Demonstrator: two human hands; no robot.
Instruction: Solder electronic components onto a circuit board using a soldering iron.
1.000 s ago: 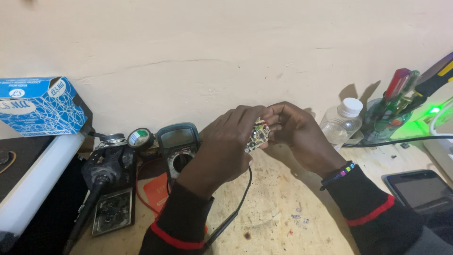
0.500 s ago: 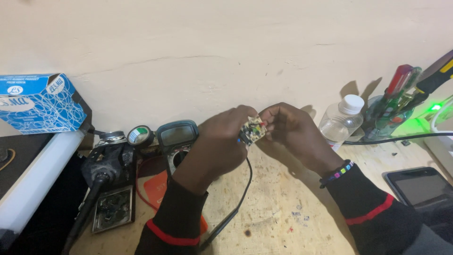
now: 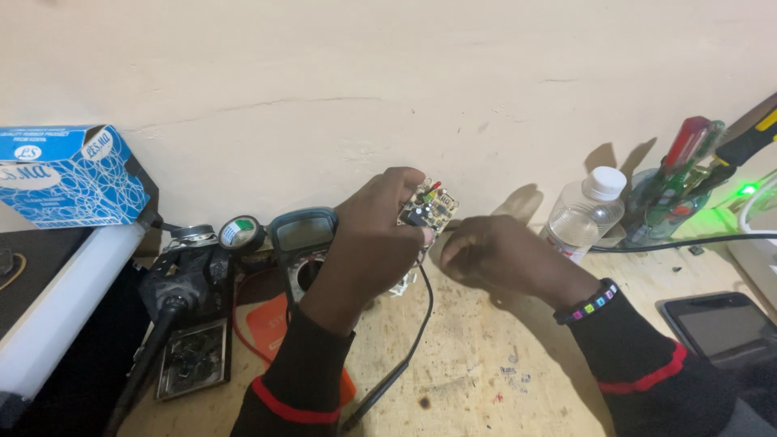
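Centrally, a small circuit board (image 3: 427, 207) is pinched by the left hand (image 3: 368, 243) – right hand (image 3: 502, 257) curled shut, empty – board could be dropped if jostled.

Left hand (image 3: 368, 243) raised, fingers (image 3: 405, 190) pinched shut, right hand (image 3: 498, 255) loosely curled, low beside it

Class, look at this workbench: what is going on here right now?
A person's left hand holds a small circuit board up over a wooden bench. The right hand sits loosely closed beside it, off the board. A black cable trails down from the left hand. A multimeter and a plastic bottle stand nearby.
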